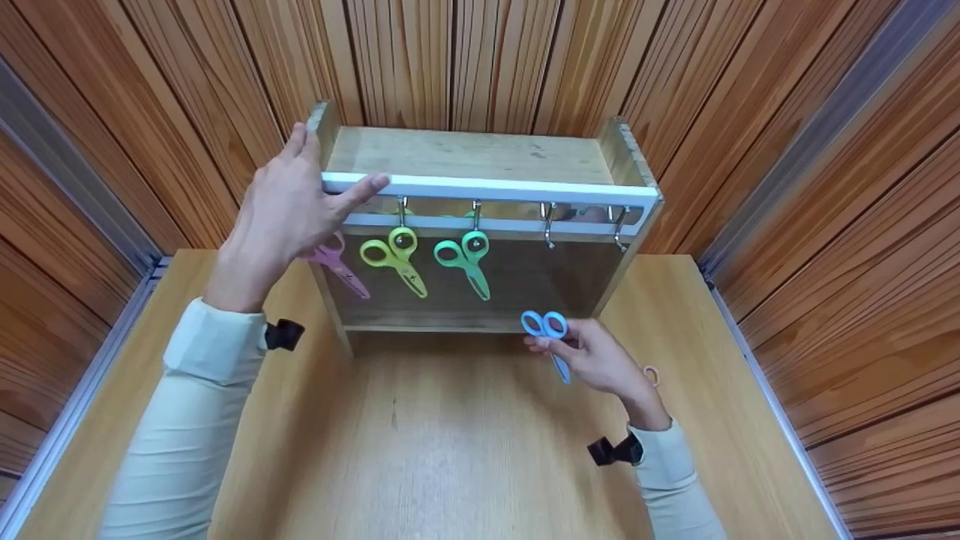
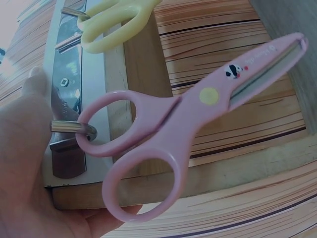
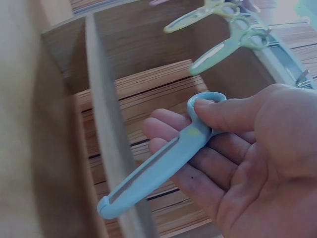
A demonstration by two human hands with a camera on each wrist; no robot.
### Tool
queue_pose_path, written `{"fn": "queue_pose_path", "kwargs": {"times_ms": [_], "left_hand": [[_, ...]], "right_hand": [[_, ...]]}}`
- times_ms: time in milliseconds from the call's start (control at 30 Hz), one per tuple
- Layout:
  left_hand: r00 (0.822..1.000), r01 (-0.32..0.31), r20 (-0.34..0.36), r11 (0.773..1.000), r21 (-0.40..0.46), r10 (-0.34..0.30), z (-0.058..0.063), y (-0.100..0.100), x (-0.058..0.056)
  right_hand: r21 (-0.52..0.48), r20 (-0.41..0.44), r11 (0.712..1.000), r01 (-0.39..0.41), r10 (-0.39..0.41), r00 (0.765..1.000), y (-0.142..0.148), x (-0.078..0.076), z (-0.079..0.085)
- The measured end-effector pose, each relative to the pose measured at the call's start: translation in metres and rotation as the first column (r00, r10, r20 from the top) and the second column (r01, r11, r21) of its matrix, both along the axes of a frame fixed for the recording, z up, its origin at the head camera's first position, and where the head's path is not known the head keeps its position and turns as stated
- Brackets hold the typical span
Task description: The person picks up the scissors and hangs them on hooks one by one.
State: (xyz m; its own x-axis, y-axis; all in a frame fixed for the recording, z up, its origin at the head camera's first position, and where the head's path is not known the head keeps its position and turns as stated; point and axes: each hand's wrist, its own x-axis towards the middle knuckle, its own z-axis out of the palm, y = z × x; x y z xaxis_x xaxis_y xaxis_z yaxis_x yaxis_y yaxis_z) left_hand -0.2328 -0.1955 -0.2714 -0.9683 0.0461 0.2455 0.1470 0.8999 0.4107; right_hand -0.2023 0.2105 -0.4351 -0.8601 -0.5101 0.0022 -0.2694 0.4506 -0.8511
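A wooden rack stands against the back wall, with a white bar across its top front. My left hand holds the rack's left end, thumb over the bar and fingers round the side. Beneath that hand, pink scissors hang by one handle loop from a hook. Yellow scissors and green scissors hang from hooks to the right. In front of the rack's lower right, my right hand pinches blue scissors at the handles, thumb on one loop, tip pointing down.
Two hooks on the bar's right side bear nothing. A pink loop shows on the table behind my right wrist, mostly hidden. Wood-slatted walls enclose the table at the back and both sides.
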Motion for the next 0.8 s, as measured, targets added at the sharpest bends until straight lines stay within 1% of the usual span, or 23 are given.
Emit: {"fn": "queue_pose_path", "kwargs": {"times_ms": [300,500,667,800], "left_hand": [[1.000,-0.016,-0.004,1.000,-0.003,0.016,0.000,-0.001,0.000],[1.000,-0.009,-0.016,1.000,-0.013,0.008,0.000,0.000,-0.002],[1.000,-0.005,-0.018,1.000,-0.012,0.005,0.000,0.001,-0.002],[1.000,-0.006,-0.007,1.000,-0.008,0.006,-0.001,0.001,-0.001]], "right_hand": [[-0.088,-0.001,0.995,-0.042,0.042,0.999,-0.012,-0.003,0.024],[-0.187,0.013,0.980,-0.068,0.072,0.997,-0.020,-0.004,0.040],[-0.217,0.000,0.975,-0.048,0.049,0.999,-0.023,-0.006,0.054],[-0.239,-0.022,0.970,-0.051,0.047,0.999,-0.027,-0.007,0.065]]}}
